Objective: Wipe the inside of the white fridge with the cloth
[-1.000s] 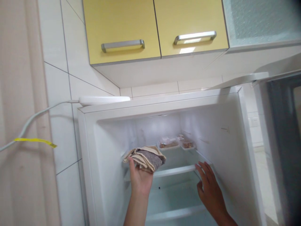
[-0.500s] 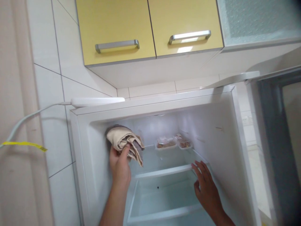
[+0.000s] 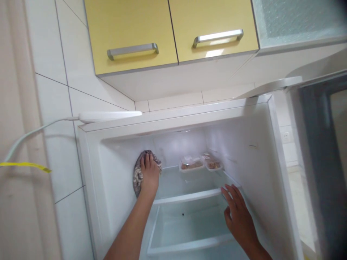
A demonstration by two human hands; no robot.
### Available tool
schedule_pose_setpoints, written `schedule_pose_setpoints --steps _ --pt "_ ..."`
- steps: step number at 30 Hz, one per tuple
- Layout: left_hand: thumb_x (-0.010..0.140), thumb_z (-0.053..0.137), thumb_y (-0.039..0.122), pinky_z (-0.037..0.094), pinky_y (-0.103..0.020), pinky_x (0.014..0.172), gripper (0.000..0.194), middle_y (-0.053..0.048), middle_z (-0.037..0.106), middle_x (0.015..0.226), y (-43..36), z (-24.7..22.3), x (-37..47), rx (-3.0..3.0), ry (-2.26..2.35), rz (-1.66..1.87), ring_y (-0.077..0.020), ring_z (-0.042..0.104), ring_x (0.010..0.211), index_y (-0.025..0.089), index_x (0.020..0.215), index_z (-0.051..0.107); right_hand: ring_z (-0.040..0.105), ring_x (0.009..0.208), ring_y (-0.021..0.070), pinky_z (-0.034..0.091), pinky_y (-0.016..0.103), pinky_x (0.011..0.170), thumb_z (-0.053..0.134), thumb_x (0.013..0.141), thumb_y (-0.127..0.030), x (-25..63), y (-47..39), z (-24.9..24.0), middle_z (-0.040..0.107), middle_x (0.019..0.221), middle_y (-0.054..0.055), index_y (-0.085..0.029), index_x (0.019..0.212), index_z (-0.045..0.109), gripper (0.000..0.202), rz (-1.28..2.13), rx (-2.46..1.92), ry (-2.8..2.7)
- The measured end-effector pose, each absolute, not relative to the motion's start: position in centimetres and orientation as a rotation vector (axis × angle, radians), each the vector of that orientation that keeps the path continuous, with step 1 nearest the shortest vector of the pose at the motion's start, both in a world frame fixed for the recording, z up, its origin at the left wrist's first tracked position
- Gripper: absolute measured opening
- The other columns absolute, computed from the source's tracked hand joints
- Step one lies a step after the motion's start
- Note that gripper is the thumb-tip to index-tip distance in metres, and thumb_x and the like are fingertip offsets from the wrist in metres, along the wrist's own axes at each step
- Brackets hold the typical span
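Inside an open refrigerator [image 3: 176, 121], my left hand [image 3: 150, 175] presses a crumpled patterned cloth [image 3: 138, 177] against the left inner wall, near the back. My fingers lie over the cloth, and part of it is hidden beneath them. My right hand [image 3: 240, 213] rests with fingers apart at the right end of the front edge of the upper glass shelf [image 3: 187, 197]. It holds nothing.
Two clear packs of food, a left pack [image 3: 191, 165] and a right pack [image 3: 213, 165], sit at the back of the upper shelf. The refrigerator door [image 3: 320, 144] stands open at right. Yellow cabinets [image 3: 132, 25] hang above. A white device [image 3: 110, 116] with a cable lies on top.
My left hand has turned over, and the cloth has gone from a folded bundle held up in the fingers to lying under them on the wall. My right hand has stayed in place.
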State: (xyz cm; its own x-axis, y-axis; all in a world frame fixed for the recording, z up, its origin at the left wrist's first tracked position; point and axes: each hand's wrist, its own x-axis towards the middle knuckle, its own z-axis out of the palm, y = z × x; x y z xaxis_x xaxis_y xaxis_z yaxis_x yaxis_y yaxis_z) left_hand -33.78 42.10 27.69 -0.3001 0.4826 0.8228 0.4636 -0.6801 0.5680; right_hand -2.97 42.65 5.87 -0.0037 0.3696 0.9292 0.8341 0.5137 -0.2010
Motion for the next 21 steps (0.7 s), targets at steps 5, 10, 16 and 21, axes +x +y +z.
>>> schedule_pose_setpoints --steps 5,10,16,21 --pt "0.062 0.068 0.007 0.002 -0.054 0.124 0.021 -0.024 0.065 0.127 47.0 28.1 -34.7 1.798 1.344 2.090 -0.0339 0.019 0.155 0.021 0.057 0.053 0.029 0.151 0.0291 0.044 0.056 0.116 0.039 0.088 -0.003 -2.7 42.6 5.9 0.044 0.154 0.008 -0.031 0.156 0.027 0.074 -0.508 -1.058 -1.616" --pt "0.066 0.067 0.012 0.010 -0.060 0.122 0.033 -0.016 0.068 0.083 49.9 27.8 -35.2 1.756 1.393 1.992 -0.0366 0.036 0.146 0.023 0.046 0.044 0.029 0.151 0.0306 0.045 0.058 0.114 0.040 0.088 -0.004 -3.0 42.8 5.7 0.044 0.154 0.009 -0.030 0.156 0.027 0.074 -0.522 -1.062 -1.586" --pt "0.063 0.071 0.021 0.019 -0.057 0.120 0.048 -0.008 0.050 0.048 51.3 26.4 -35.3 1.809 1.574 1.805 -0.0395 0.063 0.111 0.027 0.035 0.032 0.030 0.151 0.0311 0.047 0.058 0.113 0.041 0.087 -0.005 -3.4 43.2 5.6 0.045 0.154 0.010 -0.030 0.156 0.028 0.073 -0.531 -1.064 -1.554" --pt "0.066 0.067 0.026 0.026 -0.057 0.117 0.039 -0.014 0.063 0.062 49.6 25.2 -34.8 1.858 1.755 1.675 -0.0396 0.061 0.113 0.027 0.039 0.038 0.029 0.151 0.0297 0.045 0.058 0.115 0.040 0.087 -0.004 -3.4 42.6 6.1 0.045 0.153 0.009 -0.031 0.155 0.029 0.074 -0.490 -1.053 -1.556"
